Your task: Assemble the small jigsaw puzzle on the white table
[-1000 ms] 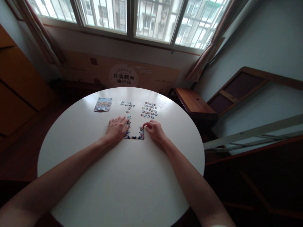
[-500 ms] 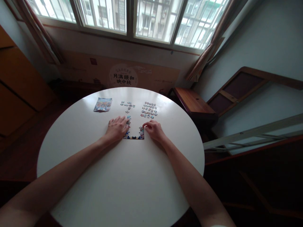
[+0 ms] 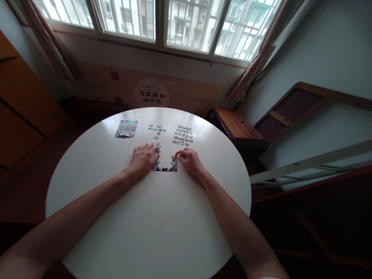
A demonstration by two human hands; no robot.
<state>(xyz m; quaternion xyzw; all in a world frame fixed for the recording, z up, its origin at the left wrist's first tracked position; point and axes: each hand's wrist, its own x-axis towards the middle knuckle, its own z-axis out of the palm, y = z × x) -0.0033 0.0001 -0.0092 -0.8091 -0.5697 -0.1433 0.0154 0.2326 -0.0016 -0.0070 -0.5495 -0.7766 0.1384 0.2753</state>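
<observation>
A partly joined jigsaw puzzle (image 3: 165,169) forms a U on the white round table (image 3: 151,224), its left side taller than its right. My left hand (image 3: 143,157) lies flat with fingers stretched out, its fingertips touching the left side. At the top of the right side, the thumb and forefinger of my right hand (image 3: 189,159) are pinched on a jigsaw piece, mostly hidden by the fingertips. Loose jigsaw pieces (image 3: 159,130) are scattered beyond the U. More loose pieces (image 3: 183,135) lie in rows at the right.
A colourful printed sheet or packet (image 3: 126,128) lies at the table's far left. Past the table's right edge stands a wooden stool or bench (image 3: 238,123). A cardboard panel with writing (image 3: 186,95) is below the barred windows (image 3: 188,27).
</observation>
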